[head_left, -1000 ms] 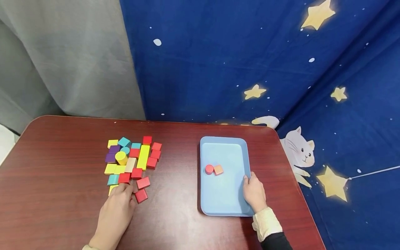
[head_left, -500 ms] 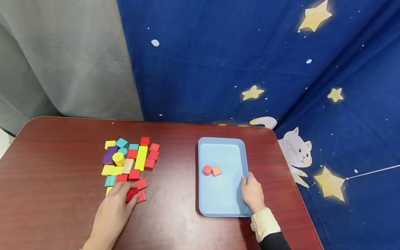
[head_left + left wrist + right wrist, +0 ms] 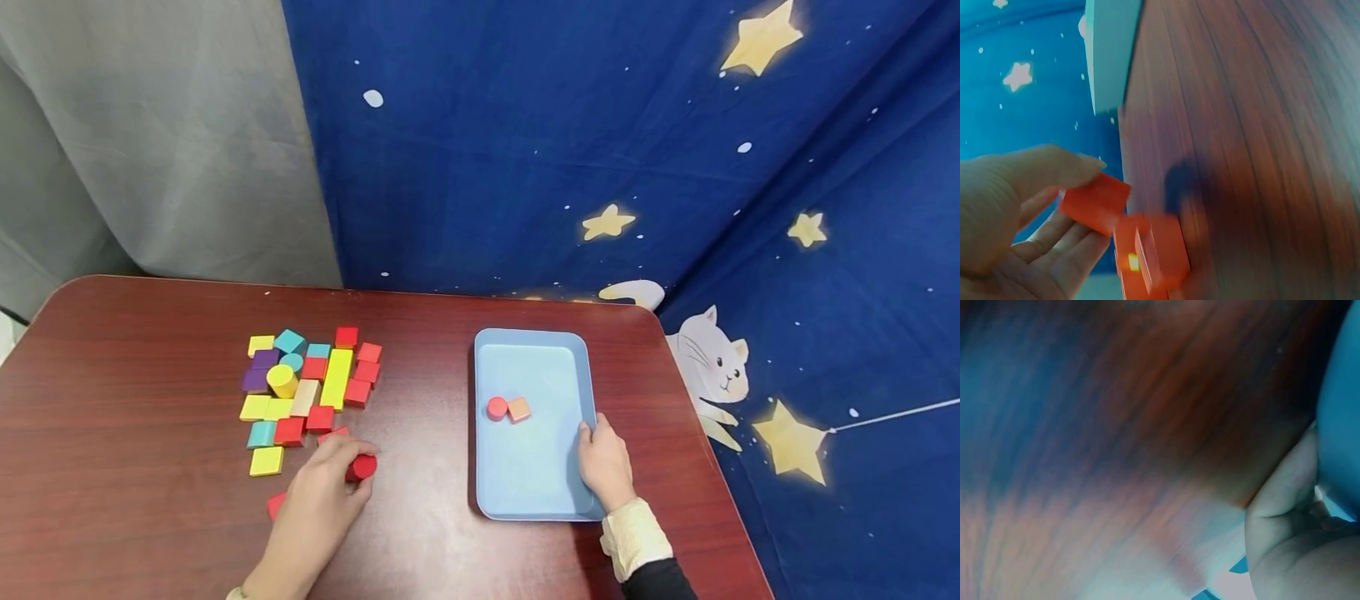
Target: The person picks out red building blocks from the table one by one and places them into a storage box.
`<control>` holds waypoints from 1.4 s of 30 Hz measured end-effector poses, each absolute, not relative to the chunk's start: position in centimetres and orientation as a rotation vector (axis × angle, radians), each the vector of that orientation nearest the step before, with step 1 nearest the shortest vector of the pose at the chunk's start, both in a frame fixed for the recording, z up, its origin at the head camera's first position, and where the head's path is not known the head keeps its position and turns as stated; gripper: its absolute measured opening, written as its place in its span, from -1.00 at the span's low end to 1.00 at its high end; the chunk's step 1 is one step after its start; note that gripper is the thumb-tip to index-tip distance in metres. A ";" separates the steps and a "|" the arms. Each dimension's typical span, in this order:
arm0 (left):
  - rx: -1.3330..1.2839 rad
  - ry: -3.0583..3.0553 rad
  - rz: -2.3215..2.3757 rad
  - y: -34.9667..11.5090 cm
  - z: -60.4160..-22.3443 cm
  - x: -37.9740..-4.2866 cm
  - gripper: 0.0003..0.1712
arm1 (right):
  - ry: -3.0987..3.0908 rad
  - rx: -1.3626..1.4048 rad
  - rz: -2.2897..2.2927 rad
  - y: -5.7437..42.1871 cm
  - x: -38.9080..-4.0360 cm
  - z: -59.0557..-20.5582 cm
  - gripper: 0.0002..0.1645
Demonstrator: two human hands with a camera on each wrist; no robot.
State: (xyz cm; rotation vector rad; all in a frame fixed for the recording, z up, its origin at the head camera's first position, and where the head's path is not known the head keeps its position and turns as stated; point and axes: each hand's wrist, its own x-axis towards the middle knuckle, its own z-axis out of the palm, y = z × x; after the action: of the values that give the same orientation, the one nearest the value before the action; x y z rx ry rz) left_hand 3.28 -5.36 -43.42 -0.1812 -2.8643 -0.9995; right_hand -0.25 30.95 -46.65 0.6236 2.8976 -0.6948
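My left hand (image 3: pixel 318 504) pinches a red cylinder block (image 3: pixel 362 467) between thumb and fingers, at the near right of a cluster of coloured blocks. In the left wrist view that cylinder block (image 3: pixel 1096 201) is held above the table, close to other red blocks (image 3: pixel 1154 250). My right hand (image 3: pixel 606 464) grips the right rim of a light blue tray (image 3: pixel 536 479), thumb over the edge; its fingers are mostly hidden. Inside the tray, a red round block (image 3: pixel 497 408) and an orange block (image 3: pixel 519 409) lie side by side. The right wrist view shows the tray's side (image 3: pixel 1342 425).
Left of the tray lie the clustered blocks: a yellow cylinder (image 3: pixel 282 381), a long yellow block (image 3: pixel 337 379), purple, teal, beige and red ones. A red block (image 3: pixel 276 504) is partly behind my left hand. The wooden table (image 3: pixel 150 417) ends before a blue curtain (image 3: pixel 465 150).
My left hand has taken a red cylinder block from the near side of the cluster and moved right with it. My right hand stays on the tray rim.
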 end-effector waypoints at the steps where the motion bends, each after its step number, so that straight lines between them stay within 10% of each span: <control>1: -0.190 -2.868 -1.012 -5.0 -43.3 3.2 -0.59 | 2.895 0.621 -0.696 30.9 -0.3 -46.7 -0.42; 42: -0.623 -2.576 -1.190 7.6 -43.4 -0.5 -0.80 | 2.895 0.638 -0.705 31.0 -0.2 -46.6 -0.43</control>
State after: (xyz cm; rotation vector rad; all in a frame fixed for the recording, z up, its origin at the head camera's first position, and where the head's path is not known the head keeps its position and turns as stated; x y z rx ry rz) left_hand -0.53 7.58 -43.40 -0.6227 -2.5758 -1.1901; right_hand -0.18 30.97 -46.62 0.6382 2.8948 -0.7047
